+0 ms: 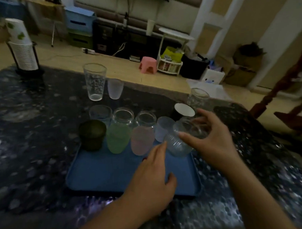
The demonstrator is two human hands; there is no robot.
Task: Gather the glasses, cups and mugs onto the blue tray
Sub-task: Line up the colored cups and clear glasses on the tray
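Right hand grips ribbed glass over blue tray; left hand open, empty. Advise setting it upright beside pink cup, avoiding contact.

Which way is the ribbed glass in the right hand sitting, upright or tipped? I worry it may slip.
Tipped: the ribbed glass leans in the right hand, mouth facing away.

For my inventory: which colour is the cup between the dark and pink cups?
Translucent green plastic cup, head view.
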